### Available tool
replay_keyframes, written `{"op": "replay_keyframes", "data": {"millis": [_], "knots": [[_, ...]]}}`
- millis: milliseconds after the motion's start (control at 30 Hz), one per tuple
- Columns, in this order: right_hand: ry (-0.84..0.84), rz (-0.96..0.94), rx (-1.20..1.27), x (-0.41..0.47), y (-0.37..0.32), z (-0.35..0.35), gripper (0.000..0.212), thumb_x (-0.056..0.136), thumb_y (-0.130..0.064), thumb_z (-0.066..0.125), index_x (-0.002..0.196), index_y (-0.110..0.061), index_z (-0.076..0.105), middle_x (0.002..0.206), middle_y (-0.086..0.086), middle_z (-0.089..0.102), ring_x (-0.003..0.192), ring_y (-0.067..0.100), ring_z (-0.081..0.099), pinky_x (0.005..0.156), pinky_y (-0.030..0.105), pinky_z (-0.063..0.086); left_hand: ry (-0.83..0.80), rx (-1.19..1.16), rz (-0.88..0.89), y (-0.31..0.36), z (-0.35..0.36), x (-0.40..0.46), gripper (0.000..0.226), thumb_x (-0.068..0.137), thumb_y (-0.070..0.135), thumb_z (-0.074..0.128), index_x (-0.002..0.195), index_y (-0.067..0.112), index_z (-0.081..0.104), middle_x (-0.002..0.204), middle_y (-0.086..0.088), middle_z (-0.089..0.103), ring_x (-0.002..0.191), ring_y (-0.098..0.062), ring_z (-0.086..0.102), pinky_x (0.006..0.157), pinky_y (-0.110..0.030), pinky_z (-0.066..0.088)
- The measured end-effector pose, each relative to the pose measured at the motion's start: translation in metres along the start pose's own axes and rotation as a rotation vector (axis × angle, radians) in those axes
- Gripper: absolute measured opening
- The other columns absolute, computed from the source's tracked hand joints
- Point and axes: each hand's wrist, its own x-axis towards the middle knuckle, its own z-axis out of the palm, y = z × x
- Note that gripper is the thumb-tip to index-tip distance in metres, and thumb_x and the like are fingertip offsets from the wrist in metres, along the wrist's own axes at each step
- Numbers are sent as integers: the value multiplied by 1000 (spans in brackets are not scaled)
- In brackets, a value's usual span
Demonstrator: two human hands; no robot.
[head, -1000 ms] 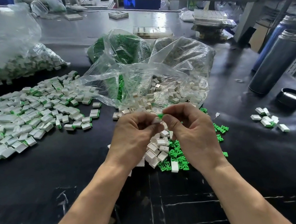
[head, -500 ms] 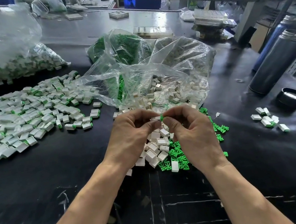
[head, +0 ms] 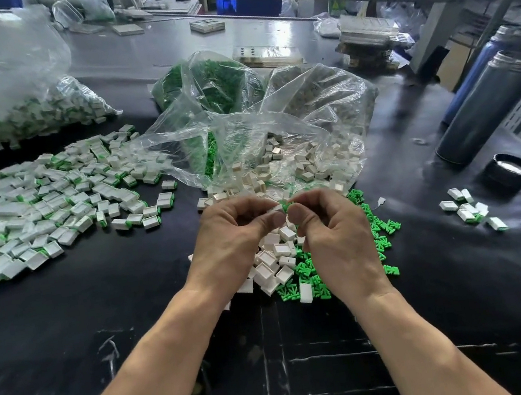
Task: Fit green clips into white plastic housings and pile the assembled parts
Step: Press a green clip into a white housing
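Note:
My left hand (head: pixel 235 238) pinches a small white housing (head: pixel 277 208) at mid-table. My right hand (head: pixel 335 230) pinches a green clip (head: pixel 286 207) and holds it against the housing's end. The fingertips of both hands meet over the part and hide most of it. Under my hands lie loose white housings (head: pixel 273 259) and loose green clips (head: pixel 375 230). A wide pile of assembled white-and-green parts (head: pixel 44 209) spreads over the left of the black table (head: pixel 116 303).
An open clear bag (head: pixel 294 138) of white housings lies behind my hands, with a bag of green clips (head: pixel 207 80) further back. A full bag of assembled parts (head: pixel 11 99) sits far left. At right: a few assembled parts (head: pixel 467 210), a black lid (head: pixel 509 175), grey cylinders (head: pixel 482 110).
Both hands stay together over the same spot. The fingers have shifted slightly on the housing and clip, and the clip shows a little more between the fingertips.

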Motion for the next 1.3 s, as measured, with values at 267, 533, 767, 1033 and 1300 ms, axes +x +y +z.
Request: {"op": "replay_keyframes", "data": {"millis": [267, 533, 767, 1033, 1300], "knots": [[21, 16, -23, -3, -5, 2, 13, 97, -12, 71, 91, -23, 71, 76, -11, 72, 66, 5, 63, 65, 34, 56, 60, 21, -13, 1, 2, -2, 7, 80, 8, 84, 86, 9, 81, 77, 3, 78, 62, 5, 64, 59, -8, 46], [-36, -21, -147, -4, -8, 1, 12, 95, -10, 72, 91, -21, 72, 76, -9, 69, 67, 4, 62, 62, 20, 48, 24, 124, 33, 5, -1, -3, 10, 80, -4, 81, 84, 6, 80, 76, 8, 76, 65, 4, 67, 59, -8, 49], [-26, -19, -91, -6, -8, 4, 16, 93, -9, 73, 88, -24, 73, 80, -6, 71, 75, 16, 69, 71, 44, 59, 42, 117, 48, 3, -1, -3, 15, 79, -4, 82, 79, 11, 80, 79, 4, 77, 68, -1, 70, 61, -11, 51], [-2, 42, 126, -7, -9, 4, 25, 92, -3, 73, 79, -24, 74, 78, 2, 74, 63, 20, 67, 61, 46, 62, 44, -5, -21, 1, 0, -3, 13, 79, -1, 82, 78, 12, 80, 75, 0, 76, 58, -2, 61, 55, -18, 48], [31, 104, 296, -9, -8, 7, 27, 91, 6, 71, 75, -16, 74, 76, 7, 74, 60, 15, 67, 54, 22, 55, 56, -77, -35, 0, 5, -4, 23, 81, -2, 80, 72, 19, 81, 73, -2, 77, 63, -6, 63, 56, -21, 51]]}}
